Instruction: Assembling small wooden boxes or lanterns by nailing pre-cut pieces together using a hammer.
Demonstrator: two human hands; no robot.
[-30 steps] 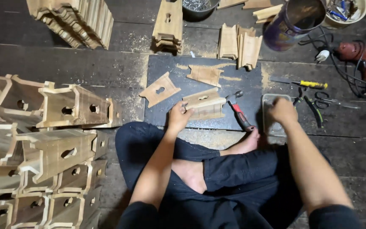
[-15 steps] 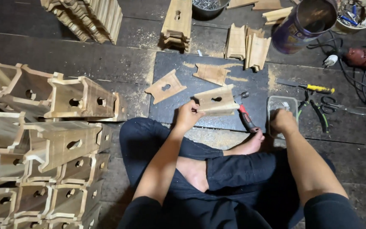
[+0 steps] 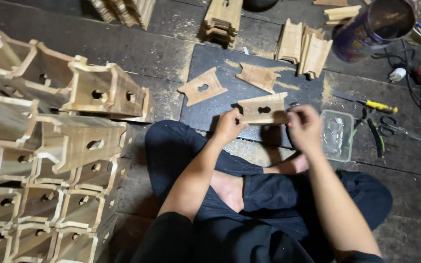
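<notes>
The left hand [image 3: 229, 126] has its fingers pinched on the left end of a pale wooden panel with a keyhole-shaped cut-out [image 3: 263, 109], and the right hand [image 3: 304, 127] has its fingers clasped on the panel's right end, so the piece is held between both hands just above a dark rectangular work board [image 3: 210, 109] on the floor. At ten o'clock from the panel a flat house-shaped wooden piece with a round hole [image 3: 201, 86] lies on the board; at twelve o'clock lies a second flat wooden cut-out [image 3: 258, 77]. At three o'clock, just beside the right hand, sits a clear plastic tray [image 3: 336, 134], with a yellow-handled screwdriver [image 3: 366, 102] and pliers [image 3: 377, 135] beyond. At nine o'clock, well apart, stacked unfinished wooden boxes [image 3: 49, 146] fill the floor.
</notes>
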